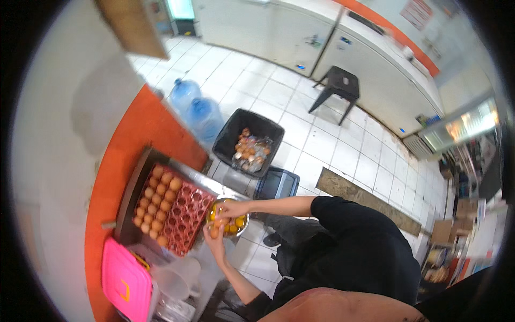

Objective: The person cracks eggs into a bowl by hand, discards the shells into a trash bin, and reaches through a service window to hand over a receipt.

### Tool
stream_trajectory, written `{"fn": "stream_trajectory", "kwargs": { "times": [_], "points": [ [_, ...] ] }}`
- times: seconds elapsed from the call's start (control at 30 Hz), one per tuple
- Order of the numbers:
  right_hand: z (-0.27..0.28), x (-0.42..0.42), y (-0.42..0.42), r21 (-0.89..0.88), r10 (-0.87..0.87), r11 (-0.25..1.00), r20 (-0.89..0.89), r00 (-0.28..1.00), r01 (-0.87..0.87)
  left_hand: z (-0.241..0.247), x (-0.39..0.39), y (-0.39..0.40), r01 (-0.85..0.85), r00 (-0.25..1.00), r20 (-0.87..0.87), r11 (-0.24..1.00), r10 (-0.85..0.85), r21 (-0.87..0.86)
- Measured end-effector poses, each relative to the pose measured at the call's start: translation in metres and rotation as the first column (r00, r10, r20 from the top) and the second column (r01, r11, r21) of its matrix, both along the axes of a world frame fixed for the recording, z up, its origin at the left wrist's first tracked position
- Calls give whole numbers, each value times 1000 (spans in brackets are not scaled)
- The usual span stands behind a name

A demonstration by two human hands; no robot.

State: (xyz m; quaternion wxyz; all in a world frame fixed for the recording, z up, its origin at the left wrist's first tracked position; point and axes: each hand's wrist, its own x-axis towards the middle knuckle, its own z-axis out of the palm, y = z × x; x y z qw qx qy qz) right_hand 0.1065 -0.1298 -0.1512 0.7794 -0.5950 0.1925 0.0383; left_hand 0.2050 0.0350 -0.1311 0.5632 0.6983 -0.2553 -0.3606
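Both hands meet over a round metal bowl (246,228) that holds several cracked eggs with yellow yolks (240,222). In my left hand (216,240), the lower one in view, is a brown egg (214,232). My right hand (230,209) reaches in from above, its fingers closed on what looks like another brown egg (220,222); the fingers partly hide it. Beside the bowl lies a red egg tray (182,219). Whole brown eggs (156,200) fill its far side, and the cups nearer the bowl are bare.
A black bin (273,131) with eggshells and plastic stands on the tiled floor past the counter. Near it are blue water jugs (204,116) and a dark container (277,183). A pink lid (126,277) and a clear plastic jug (173,281) sit at lower left. A black stool (342,82) stands farther off.
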Motion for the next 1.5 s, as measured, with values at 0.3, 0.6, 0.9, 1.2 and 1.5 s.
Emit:
{"fn": "stream_trajectory", "kwargs": {
  "times": [0.3, 0.6, 0.9, 1.2, 1.5],
  "points": [
    [5, -12, 6, -309, 119, 948, 125, 985, -76, -18, 1, 8, -37, 999, -12, 990, 40, 137],
    [-27, -5, 29, -629, -15, 769, 163, 987, 115, -45, -16, 3, -187, 937, 325, 971, 131, 149],
    [-31, -15, 24, -874, 196, 467, 252, 948, 135, -10, -21, 3, -38, 956, 292, 997, 15, 72],
    [-44, 0, 50, -47, -167, 983, 152, 974, 176, 23, -39, -9, -170, 938, 327, 976, 116, 140],
    [-14, -16, -34, 331, -805, 538, -73, 589, 776, 27, -51, -13, -335, 940, 88, 941, 330, 48]
  ]
}}
